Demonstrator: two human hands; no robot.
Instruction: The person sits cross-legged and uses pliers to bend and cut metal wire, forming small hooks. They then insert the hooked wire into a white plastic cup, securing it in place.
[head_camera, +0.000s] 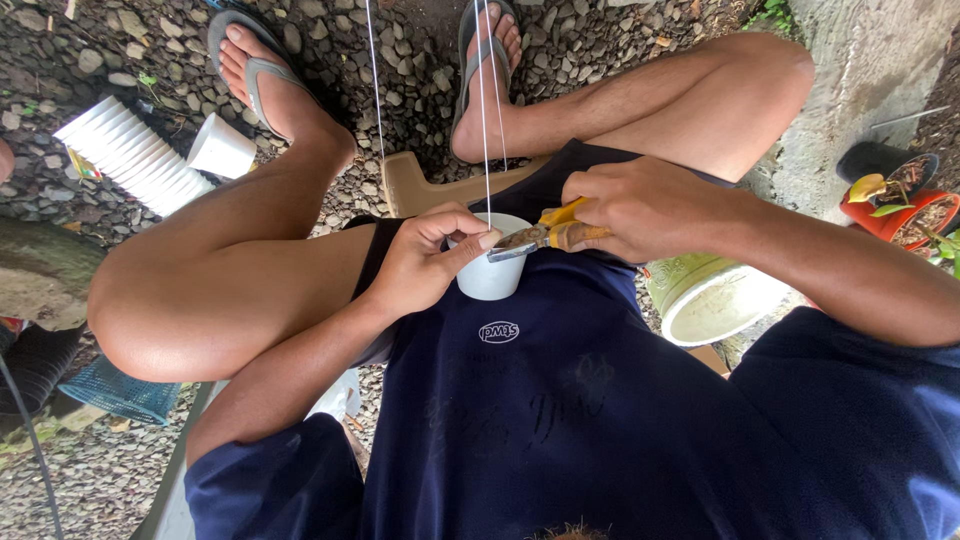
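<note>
Gravel ground; left hand grips cup rim, right hand pliers.

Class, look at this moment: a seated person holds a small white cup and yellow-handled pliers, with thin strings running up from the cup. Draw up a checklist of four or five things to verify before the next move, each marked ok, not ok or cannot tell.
1. Left hand grips the white cup at its rim: ok.
2. Right hand is closed round the yellow-handled pliers: ok.
3. Plier tip lies at the cup's rim: ok.
4. Left thumb is clear of the plier tip: not ok, it sits right beside it.
5. Strings run taut and untangled: cannot tell; they look straight, but their ends are hidden.
</note>
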